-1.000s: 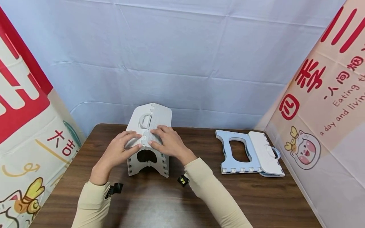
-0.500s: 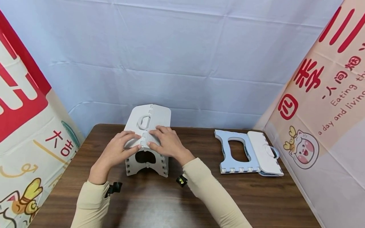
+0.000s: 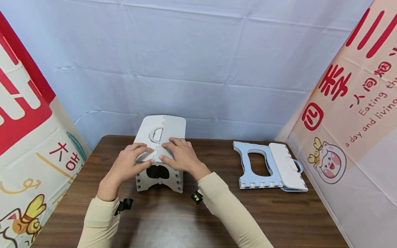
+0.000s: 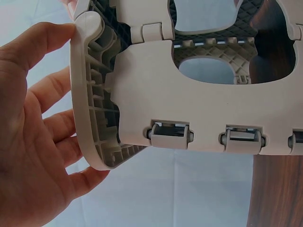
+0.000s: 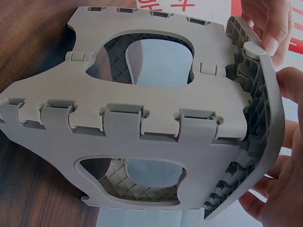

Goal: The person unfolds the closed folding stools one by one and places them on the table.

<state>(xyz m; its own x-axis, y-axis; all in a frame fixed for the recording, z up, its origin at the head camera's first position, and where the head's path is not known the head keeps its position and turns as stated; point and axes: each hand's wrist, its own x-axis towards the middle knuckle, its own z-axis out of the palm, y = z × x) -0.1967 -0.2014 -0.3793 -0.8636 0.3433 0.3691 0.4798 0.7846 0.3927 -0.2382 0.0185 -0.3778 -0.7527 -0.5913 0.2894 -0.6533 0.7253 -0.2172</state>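
A white folding stool (image 3: 175, 125) stands upright on the table's left half, its top almost flat with a loop handle at the centre seam. My left hand (image 3: 127, 163) rests spread fingers on the left half of the top near its front edge. On the right half lies my right hand (image 3: 183, 155), fingers likewise spread. In the left wrist view the left hand (image 4: 40, 127) touches the top's outer face, beside the hinged end panel (image 4: 137, 99). The right wrist view has the right hand (image 5: 284, 175) against the top, with the stool's side panel (image 5: 151, 146) unfolded.
A folded blue and white stool (image 3: 277, 165) lies flat on the brown table (image 3: 217, 151) at the right. Behind the table hangs a pale blue cloth (image 3: 198, 69), and printed cloths stand on both sides.
The white stool's top has flattened from a peaked shape, its centre seam sinking under my hands. Both hands keep nearly the same place on it. The view has shifted slightly.
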